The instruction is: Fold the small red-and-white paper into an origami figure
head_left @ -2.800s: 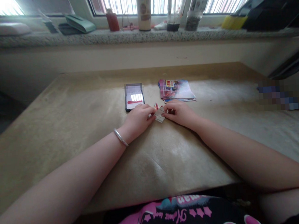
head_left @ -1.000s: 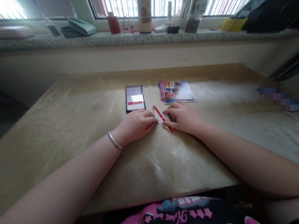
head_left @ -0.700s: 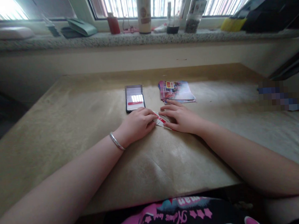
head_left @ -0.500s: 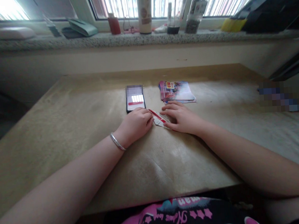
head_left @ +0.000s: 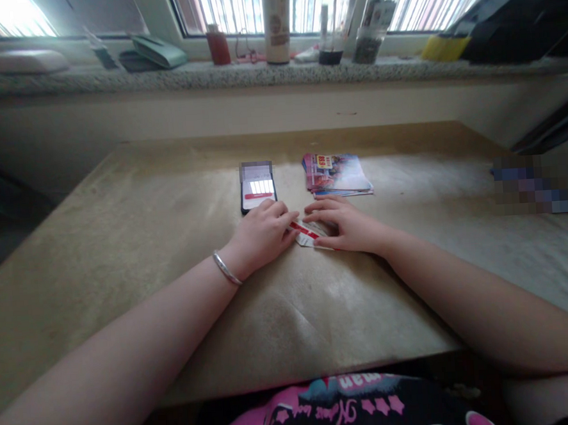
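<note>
A small folded paper (head_left: 306, 231), white with a red stripe, lies on the table between my hands. At its left end, my left hand (head_left: 266, 234) has its fingers closed on the edge; a silver bangle circles that wrist. My right hand (head_left: 345, 225) holds the paper's right part, thumb at the near side and curved fingers at the far side. Its palm and fingers hide some of the paper. Just beyond my left hand lies a phone (head_left: 257, 190) with a lit screen. A stack of printed colour sheets (head_left: 342, 173) rests beyond my right hand.
The table (head_left: 168, 200) meets a wall under a stone windowsill (head_left: 237, 73). On the sill stand a red bottle (head_left: 219, 46), a tall cylinder (head_left: 277, 30), clear containers and a yellow item (head_left: 444, 47). A blurred-out object (head_left: 537, 184) lies at the table's right.
The folded paper has shifted slightly right and nearer me, and its red stripe shows wider and flatter. My left hand has moved a little right along with it.
</note>
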The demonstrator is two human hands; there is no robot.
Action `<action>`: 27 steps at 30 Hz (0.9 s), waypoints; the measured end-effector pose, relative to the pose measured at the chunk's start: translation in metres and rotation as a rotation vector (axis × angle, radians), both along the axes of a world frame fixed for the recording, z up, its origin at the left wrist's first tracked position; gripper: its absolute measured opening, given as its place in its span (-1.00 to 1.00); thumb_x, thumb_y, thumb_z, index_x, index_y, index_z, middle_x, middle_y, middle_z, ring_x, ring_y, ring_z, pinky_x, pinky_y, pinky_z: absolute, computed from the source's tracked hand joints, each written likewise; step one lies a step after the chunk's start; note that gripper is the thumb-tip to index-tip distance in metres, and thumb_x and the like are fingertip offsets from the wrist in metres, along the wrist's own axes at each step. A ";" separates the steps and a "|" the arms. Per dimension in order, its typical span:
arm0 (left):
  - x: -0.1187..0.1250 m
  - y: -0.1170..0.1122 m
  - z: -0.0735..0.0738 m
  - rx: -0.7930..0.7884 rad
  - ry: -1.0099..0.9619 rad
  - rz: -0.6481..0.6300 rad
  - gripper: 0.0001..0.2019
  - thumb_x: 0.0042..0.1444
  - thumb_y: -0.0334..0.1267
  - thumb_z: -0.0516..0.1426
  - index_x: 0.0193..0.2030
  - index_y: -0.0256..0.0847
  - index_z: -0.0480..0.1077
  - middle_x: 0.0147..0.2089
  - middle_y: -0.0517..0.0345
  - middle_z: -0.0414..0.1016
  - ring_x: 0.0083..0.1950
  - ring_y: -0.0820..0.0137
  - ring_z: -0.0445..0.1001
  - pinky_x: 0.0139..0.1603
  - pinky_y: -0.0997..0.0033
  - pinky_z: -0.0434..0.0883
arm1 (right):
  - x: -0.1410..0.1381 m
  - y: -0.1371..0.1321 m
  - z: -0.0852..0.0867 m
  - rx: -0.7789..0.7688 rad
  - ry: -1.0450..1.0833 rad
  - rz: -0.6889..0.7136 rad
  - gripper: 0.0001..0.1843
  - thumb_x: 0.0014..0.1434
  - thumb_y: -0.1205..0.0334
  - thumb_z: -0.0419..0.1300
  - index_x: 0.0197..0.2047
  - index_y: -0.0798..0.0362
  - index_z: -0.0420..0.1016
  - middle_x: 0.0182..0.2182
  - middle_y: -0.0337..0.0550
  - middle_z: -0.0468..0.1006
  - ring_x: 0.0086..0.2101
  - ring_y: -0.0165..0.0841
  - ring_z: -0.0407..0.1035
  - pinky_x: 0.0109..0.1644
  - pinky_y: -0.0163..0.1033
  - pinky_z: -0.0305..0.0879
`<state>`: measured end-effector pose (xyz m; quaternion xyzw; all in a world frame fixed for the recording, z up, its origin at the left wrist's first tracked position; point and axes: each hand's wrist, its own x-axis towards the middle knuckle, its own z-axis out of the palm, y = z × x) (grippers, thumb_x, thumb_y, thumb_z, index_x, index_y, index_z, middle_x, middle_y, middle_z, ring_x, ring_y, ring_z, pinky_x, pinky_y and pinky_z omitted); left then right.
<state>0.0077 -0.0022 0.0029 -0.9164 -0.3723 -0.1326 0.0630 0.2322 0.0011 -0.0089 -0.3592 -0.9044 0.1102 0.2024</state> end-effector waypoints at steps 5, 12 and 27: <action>-0.001 -0.001 0.000 -0.030 -0.011 0.009 -0.73 0.22 -0.16 0.03 -0.10 -0.27 0.44 -0.10 -0.04 0.39 -0.07 0.24 0.34 0.00 0.20 0.35 | 0.001 0.002 -0.002 -0.004 0.029 0.026 -0.51 0.07 0.09 0.26 0.06 0.07 0.48 0.04 0.03 0.46 0.11 -0.13 0.23 0.25 0.06 0.10; -0.002 0.002 -0.005 -0.097 -0.104 -0.012 -0.79 0.15 -0.17 0.10 -0.18 -0.28 0.35 -0.18 0.02 0.42 -0.12 0.28 0.35 -0.07 0.28 0.34 | 0.001 0.001 0.000 -0.009 0.064 0.048 -0.59 0.10 0.16 0.22 0.02 0.08 0.51 0.00 0.05 0.48 0.06 -0.15 0.30 0.18 0.03 0.19; -0.003 0.001 -0.002 -0.244 -0.380 -0.069 -0.85 0.16 -0.32 0.08 -0.12 -0.25 0.34 -0.25 0.15 0.45 -0.31 0.48 0.39 -0.27 0.48 0.36 | -0.012 -0.006 0.000 -0.294 0.292 -0.179 -0.83 0.06 0.15 0.20 -0.28 0.04 0.40 -0.24 -0.11 0.55 -0.21 -0.27 0.41 -0.09 -0.15 0.31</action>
